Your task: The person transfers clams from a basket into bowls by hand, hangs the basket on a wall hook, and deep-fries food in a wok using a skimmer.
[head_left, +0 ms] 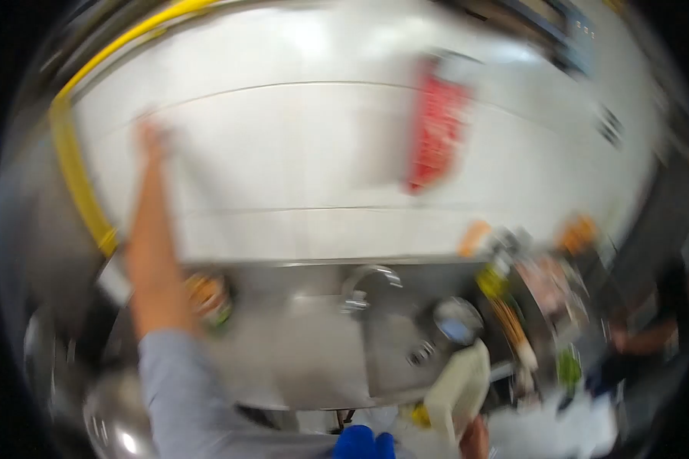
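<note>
My left arm stretches up toward the white tiled wall (283, 145). At its end my left hand (151, 136) is against or close to the wall, its fingers smeared by motion. Low in the view, my right hand (475, 438) is closed at the lower edge of a pale cream, flat-sided thing, perhaps a cutting board or a tub (461, 386). This thing stands tilted in front of the metal sink (390, 363). A round metal bowl (467, 312) with something bluish inside is in the sink, behind the pale thing.
A curved faucet (371, 275) rises behind the sink. Blurred food and containers crowd the right counter, including a yellow-green item (492, 281). A red hanging item (439, 126) and yellow pipe (73, 164) are on the wall. Another person's arm (647, 338) shows at right.
</note>
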A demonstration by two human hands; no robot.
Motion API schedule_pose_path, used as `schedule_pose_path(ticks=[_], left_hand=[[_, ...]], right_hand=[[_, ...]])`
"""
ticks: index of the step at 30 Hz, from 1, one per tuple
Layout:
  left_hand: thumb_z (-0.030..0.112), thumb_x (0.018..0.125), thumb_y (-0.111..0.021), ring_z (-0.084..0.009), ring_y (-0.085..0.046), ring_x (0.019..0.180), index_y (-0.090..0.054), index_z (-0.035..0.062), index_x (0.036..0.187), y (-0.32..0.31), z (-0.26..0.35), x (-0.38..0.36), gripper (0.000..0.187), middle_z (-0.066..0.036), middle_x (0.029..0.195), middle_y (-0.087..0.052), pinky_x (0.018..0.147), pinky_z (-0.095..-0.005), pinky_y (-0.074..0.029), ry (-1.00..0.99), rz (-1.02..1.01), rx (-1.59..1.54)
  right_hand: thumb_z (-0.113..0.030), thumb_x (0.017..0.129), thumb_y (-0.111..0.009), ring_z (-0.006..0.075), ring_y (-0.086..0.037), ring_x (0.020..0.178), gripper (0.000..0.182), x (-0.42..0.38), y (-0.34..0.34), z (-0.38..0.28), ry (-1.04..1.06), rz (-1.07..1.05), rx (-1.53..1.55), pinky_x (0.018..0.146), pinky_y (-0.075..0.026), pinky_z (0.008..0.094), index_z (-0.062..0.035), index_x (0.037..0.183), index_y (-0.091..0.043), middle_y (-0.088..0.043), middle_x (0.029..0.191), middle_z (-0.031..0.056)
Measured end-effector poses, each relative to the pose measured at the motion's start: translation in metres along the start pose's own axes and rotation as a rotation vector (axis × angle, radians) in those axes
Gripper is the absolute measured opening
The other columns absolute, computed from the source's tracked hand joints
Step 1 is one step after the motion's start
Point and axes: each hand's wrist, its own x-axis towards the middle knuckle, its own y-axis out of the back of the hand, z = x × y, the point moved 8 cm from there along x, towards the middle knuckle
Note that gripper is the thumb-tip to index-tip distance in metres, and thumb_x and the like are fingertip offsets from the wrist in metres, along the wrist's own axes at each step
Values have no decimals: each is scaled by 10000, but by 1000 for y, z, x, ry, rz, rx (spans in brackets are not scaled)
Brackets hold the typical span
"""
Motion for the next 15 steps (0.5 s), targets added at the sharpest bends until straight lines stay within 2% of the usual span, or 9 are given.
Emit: schedule_pose_path(ticks=[2, 3, 4, 5, 7, 8, 10, 13, 15], left_hand=[[466, 791, -623, -242, -400, 1087, -418, 109, 1273, 22, 8, 25, 633, -116, 1183, -423, 858, -488, -374, -76, -145, 153], [467, 779, -639, -252, -388, 1130, -409, 110, 1292, 37, 6, 54, 666, -127, 1226, -415, 888, -506, -366, -189, -219, 328], [468, 767, -655, -262, -376, 1174, -401, 110, 1312, 45, 7, 87, 699, -138, 1269, -407, 918, -525, -358, -372, -283, 564], [469, 755, -671, -272, -364, 1217, -392, 111, 1331, 40, 3, 121, 733, -149, 1311, -399, 948, -543, -350, -572, -342, 777], [472, 731, -703, -291, -341, 1304, -375, 112, 1370, -1, -9, 166, 803, -171, 1397, -383, 1007, -579, -334, -904, -405, 938], [442, 780, -654, -308, -443, 1218, -519, 96, 1253, -11, 25, 104, 602, -165, 1278, -511, 958, -540, -380, -764, -252, 692], [443, 841, -554, -314, -400, 1250, -494, 98, 1270, -31, 56, 37, 554, -163, 1321, -469, 983, -551, -338, -430, -235, -16], [440, 873, -476, -303, -330, 1300, -431, 109, 1321, -56, 101, -12, 558, -164, 1387, -388, 1012, -557, -295, -460, -292, -52], [439, 874, -474, -302, -335, 1294, -435, 110, 1316, -60, 111, -22, 553, -164, 1379, -394, 1012, -557, -292, -446, -293, -90]], right_hand=[[-336, 928, -486, 178, -602, 795, 409, 8, 21, 8, 18, 135, -369, 677, -486, 295, -46, 1214, -516, -621, 971, 79], [-229, 894, -497, 99, -447, 566, 248, -3, -27, -17, 6, 219, -348, 501, -358, 242, -63, 1058, -582, -514, 699, 6], [-212, 880, -500, 99, -435, 567, 267, -7, -31, -23, 37, 192, -457, 507, -360, 238, -54, 1084, -571, -518, 717, 2], [-212, 872, -495, 98, -439, 578, 295, -4, -29, -19, 34, 181, -417, 514, -365, 240, -52, 1110, -562, -523, 741, 2], [-204, 850, -472, 73, -426, 617, 270, -6, -38, -28, 84, 187, -420, 528, -351, 231, -83, 1072, -567, -496, 746, -22], [-207, 846, -466, 73, -428, 622, 277, -7, -38, -26, 105, 179, -451, 527, -356, 234, -80, 1072, -563, -494, 753, -19], [-209, 843, -461, 74, -427, 620, 283, -6, -32, -23, 109, 230, -372, 524, -358, 235, -78, 1075, -557, -490, 759, -19], [-207, 843, -456, 81, -416, 583, 276, -5, -29, -21, 95, 232, -326, 495, -334, 237, -73, 1065, -549, -498, 762, -7], [-204, 845, -455, 86, -406, 549, 263, -6, -26, -24, 100, 216, -326, 469, -309, 237, -70, 1052, -545, -509, 760, 4]])
